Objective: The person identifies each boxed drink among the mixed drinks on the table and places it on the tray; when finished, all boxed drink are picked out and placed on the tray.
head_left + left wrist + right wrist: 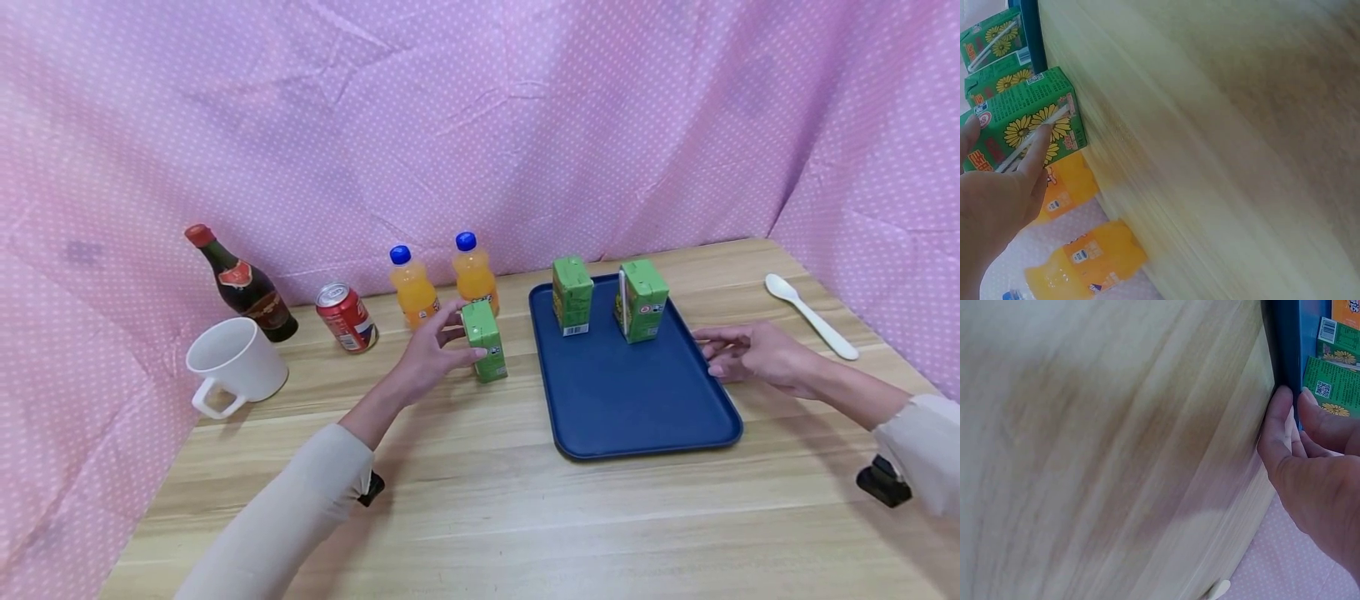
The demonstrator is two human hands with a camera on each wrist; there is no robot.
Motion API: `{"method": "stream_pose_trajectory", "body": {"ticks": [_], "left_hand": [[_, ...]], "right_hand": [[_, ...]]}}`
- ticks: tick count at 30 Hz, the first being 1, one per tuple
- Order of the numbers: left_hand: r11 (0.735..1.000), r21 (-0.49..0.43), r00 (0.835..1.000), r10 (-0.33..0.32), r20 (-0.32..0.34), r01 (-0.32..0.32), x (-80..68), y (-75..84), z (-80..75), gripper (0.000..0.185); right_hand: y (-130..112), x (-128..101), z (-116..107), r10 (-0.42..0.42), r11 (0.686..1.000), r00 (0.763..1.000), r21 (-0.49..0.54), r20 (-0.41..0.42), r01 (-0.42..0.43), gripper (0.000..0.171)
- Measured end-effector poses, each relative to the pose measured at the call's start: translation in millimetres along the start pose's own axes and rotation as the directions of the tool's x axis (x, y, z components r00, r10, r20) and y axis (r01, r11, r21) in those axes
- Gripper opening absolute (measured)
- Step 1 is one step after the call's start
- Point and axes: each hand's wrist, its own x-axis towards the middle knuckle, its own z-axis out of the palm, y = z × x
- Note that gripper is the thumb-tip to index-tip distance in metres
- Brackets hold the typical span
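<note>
My left hand (429, 360) holds a green drink carton (486, 343) between thumb and fingers, left of the blue tray (637, 408). The left wrist view shows this upright carton (1029, 119) with yellow flowers and a white straw on its side, a fingertip lying on the straw. Whether its base touches the table is hard to tell. On the tray's far part stand two more green cartons, one on the left (572, 296) and one on the right (641, 302). My right hand (757, 358) pinches the tray's right rim, thumb on the inner side, fingers outside.
Two orange drink bottles (415, 292) with blue caps stand behind my left hand. Farther left are a red can (347, 318), a dark bottle (251, 292) and a white mug (240, 360). A white spoon (812, 317) lies right of the tray. Pink dotted cloth (450, 125) hangs behind the table.
</note>
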Motion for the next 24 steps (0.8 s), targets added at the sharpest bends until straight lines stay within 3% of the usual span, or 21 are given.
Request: {"method": "stream_pose_trajectory", "body": {"ticks": [7,15,24], "left_hand": [[1.000,0.022,1.000,0.021,0.014,-0.022,-0.3,3.3,0.7,0.067],[0.998,0.054,0.995,0.037,0.093,-0.042,-8.1,41.4,3.4,0.064],[0.999,0.010,0.986,0.051,0.157,-0.053,-8.0,62.9,26.3,0.062]], "right_hand": [[3.7,1.0,0.0,0.001,1.000,1.000,0.012,-0.002,-0.001,0.071],[2.5,0.1,0.0,-0.017,1.000,1.000,-0.001,-0.001,0.017,0.070],[-1.3,0.1,1.0,0.011,0.999,1.000,-0.034,-0.013,-0.011,0.071]]}}
